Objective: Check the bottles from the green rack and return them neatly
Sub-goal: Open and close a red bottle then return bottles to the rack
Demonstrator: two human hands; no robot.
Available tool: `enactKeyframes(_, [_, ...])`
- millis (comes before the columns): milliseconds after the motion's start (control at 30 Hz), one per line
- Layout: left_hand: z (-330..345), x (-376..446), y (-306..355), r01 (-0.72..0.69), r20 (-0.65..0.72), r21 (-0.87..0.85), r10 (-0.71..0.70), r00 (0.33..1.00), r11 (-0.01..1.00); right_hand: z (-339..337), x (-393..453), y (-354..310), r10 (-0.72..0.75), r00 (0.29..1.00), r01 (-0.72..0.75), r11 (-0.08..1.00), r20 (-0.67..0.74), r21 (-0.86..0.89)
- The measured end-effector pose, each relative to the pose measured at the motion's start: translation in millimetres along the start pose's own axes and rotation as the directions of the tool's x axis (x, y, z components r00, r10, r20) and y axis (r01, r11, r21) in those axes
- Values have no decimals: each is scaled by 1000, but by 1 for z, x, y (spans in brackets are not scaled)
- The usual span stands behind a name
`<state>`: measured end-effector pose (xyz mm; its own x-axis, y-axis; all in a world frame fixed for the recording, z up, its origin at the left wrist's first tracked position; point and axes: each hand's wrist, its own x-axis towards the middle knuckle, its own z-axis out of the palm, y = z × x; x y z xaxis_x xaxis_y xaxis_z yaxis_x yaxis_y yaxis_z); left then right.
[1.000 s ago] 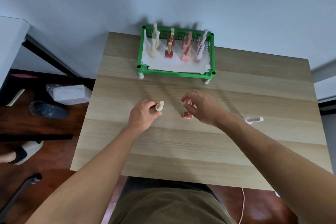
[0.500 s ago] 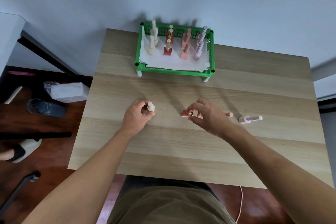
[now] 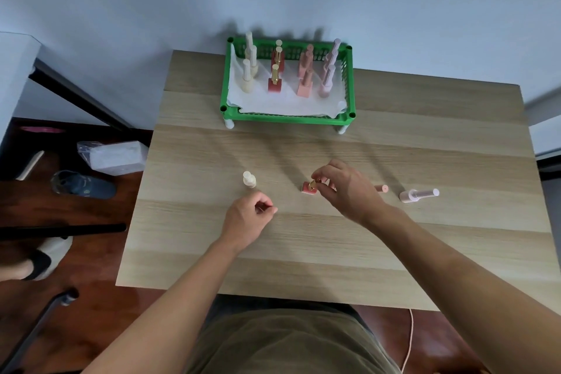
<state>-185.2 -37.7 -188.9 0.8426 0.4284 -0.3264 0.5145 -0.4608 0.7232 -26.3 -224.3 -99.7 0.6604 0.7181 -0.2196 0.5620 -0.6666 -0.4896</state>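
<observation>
Right hand (image 3: 346, 188) fingers pinching red bottle (image 3: 309, 188), left hand (image 3: 249, 215) curled, empty

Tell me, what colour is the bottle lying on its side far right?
Pale pink bottle, lying on the table; the head view shows it.
</observation>
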Motion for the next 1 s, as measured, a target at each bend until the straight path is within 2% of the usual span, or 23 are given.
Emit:
enactKeyframes(133, [17,6,19,-54,77,-9,55,995,998,-1,-2,6,32,999,-31,999,-18,32])
enactKeyframes(267, [28,22,40,-85,84,-13,86,993,996,-3,-6,14,60,998,-58,997,-34,58])
enactKeyframes(533, [42,48,66,-154,185,105,133,974,982,-3,-15,22,103,992,-96,991,-68,96])
enactKeyframes(633, [46,49,69,-163,179,134,138,974,978,-4,-17,23,111,991,-104,990,-73,90])
enactKeyframes(1000, [33,45,73,-144,171,64,131,977,987,-12,-17,24,100,994,-97,993,-46,72])
